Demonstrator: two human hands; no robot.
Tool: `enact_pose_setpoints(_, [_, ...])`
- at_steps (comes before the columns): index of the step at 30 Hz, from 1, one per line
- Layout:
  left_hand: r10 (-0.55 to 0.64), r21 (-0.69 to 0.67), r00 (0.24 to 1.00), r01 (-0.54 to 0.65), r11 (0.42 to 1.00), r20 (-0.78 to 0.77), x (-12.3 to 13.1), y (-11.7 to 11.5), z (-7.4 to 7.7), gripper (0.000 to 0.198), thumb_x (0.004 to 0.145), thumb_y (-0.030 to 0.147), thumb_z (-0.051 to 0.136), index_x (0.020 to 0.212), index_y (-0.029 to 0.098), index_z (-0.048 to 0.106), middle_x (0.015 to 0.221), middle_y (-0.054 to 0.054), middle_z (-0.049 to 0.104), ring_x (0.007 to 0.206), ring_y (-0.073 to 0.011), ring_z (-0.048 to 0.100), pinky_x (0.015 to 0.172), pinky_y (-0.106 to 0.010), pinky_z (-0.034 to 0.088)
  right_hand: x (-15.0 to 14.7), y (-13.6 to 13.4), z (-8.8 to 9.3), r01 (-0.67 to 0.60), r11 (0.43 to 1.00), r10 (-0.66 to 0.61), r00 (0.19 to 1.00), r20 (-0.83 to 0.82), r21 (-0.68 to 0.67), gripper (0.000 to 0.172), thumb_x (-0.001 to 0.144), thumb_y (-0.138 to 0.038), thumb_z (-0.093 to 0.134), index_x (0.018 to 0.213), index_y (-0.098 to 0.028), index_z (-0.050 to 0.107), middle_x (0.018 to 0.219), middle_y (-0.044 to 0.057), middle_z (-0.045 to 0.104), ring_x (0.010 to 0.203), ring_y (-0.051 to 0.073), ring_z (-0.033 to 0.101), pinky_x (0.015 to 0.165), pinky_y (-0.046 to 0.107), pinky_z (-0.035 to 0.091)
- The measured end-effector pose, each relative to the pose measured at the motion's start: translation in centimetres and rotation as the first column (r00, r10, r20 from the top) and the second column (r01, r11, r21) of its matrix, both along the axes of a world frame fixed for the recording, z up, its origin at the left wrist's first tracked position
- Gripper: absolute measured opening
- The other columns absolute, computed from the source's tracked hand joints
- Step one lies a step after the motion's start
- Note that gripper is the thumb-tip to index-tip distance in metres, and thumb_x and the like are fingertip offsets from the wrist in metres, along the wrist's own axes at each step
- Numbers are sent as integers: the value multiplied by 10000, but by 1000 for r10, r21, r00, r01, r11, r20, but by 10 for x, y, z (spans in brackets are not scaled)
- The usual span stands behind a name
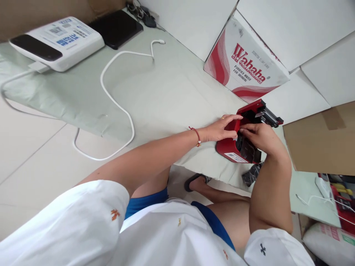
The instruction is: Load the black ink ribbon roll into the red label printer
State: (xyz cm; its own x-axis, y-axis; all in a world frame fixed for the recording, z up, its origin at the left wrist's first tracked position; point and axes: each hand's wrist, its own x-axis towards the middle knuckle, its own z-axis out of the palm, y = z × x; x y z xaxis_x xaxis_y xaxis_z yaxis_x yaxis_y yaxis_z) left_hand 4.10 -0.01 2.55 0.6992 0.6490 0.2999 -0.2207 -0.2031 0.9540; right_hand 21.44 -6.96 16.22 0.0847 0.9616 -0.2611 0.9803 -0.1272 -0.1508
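Note:
A red device (227,147) with a black inside and a raised lid (251,106) sits on the pale green surface, right of centre. A white label shows on its near side. My left hand (222,128) rests against its upper left edge, thumb and forefinger apart, with a small whitish bit beside the thumb tip. My right hand (260,136) reaches into the open device from the right, its fingers pinched together near the left thumb. What the right fingertips hold, if anything, is too small to name. A dark crumpled item (252,174) lies just below the device.
A Wahaha carton (246,59) and white boxes stand behind the surface (172,88). A white device (69,40), black phone (118,27), keys (142,14) and white cable (131,125) are at left. A brown carton (318,142) stands at right.

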Motion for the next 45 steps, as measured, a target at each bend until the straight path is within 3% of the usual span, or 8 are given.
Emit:
enact_pose_setpoints(7, [18, 110, 999, -14, 994, -32, 0, -2, -2, 759, 869, 384, 678, 1588, 212, 508, 1671, -188, 489, 1623, -316, 447, 1414, -528, 311, -17, -81, -41, -37, 829, 166, 969, -181, 559, 361, 1097, -456, 610, 1307, -255, 825, 1404, 92, 809, 1333, 304, 768, 1201, 526, 591])
enact_pose_setpoints(14, [166, 286, 986, -159, 945, 2, -5, -21, -7, 599, 1031, 515, 541, 1523, 175, 567, 1695, -243, 461, 1621, -355, 465, 1409, -602, 326, -26, -142, -71, -246, 679, 243, 964, 104, 692, 610, 1066, -195, 665, 1650, -344, 575, 1584, 98, 700, 1503, 283, 658, 1315, 573, 480])
enact_pose_setpoints(19, [165, 557, 976, -215, 802, 140, -3, -39, -10, 636, 979, 592, 661, 1459, 179, 601, 1668, -251, 526, 1671, -403, 412, 1388, -637, 362, -26, -155, -72, -223, 633, 306, 952, 26, 741, 550, 1037, -137, 678, 1549, -340, 677, 1490, 86, 765, 1415, 279, 723, 1271, 573, 525])
enact_pose_setpoints(22, [167, 648, 974, -226, 727, 153, -1, -43, -13, 595, 935, 480, 725, 1442, 190, 611, 1599, -234, 602, 1631, -408, 480, 1365, -638, 404, -21, -149, -64, 0, 616, 229, 957, -179, 787, 323, 1057, -224, 674, 1344, -299, 804, 1386, 76, 811, 1337, 283, 755, 1216, 562, 566])
enact_pose_setpoints(27, [191, 722, 964, -265, 639, 184, -2, -42, -16, 473, 971, 451, 696, 1374, 203, 676, 1574, -222, 594, 1646, -419, 453, 1329, -626, 452, 18, -98, -62, 603, 247, -8, 784, -621, 758, 414, 1061, -528, 632, 1307, -226, 774, 1475, 124, 733, 1327, 280, 725, 1163, 553, 599])
enact_pose_setpoints(34, [275, 721, 928, -370, 586, 253, 0, -43, -14, 646, 920, 458, 727, 1489, 231, 523, 1661, -229, 480, 1688, -420, 370, 1328, -646, 436, 34, -36, -68, 755, 481, 69, 475, -877, 446, 607, 961, -742, 654, 1331, -268, 734, 1475, 87, 705, 1391, 235, 683, 1280, 512, 459])
enact_pose_setpoints(39, [324, 701, 898, -436, 564, 298, 0, -45, -10, 752, 931, 474, 720, 1571, 251, 395, 1674, -228, 457, 1682, -416, 370, 1352, -641, 395, 19, -42, -63, 755, 400, 41, 551, -833, 519, 654, 980, -791, 571, 1258, -241, 788, 1070, 54, 761, 1134, 233, 744, 1164, 508, 515])
enact_pose_setpoints(45, [292, 674, 920, -391, 627, 263, 0, -45, -13, 815, 946, 501, 691, 1637, 303, 307, 1722, -214, 413, 1717, -411, 325, 1369, -662, 341, 35, -29, -59, 792, 348, 11, 531, -847, 501, 573, 995, -738, 588, 1339, -307, 742, 1545, 62, 661, 1452, 228, 594, 1237, 491, 464])
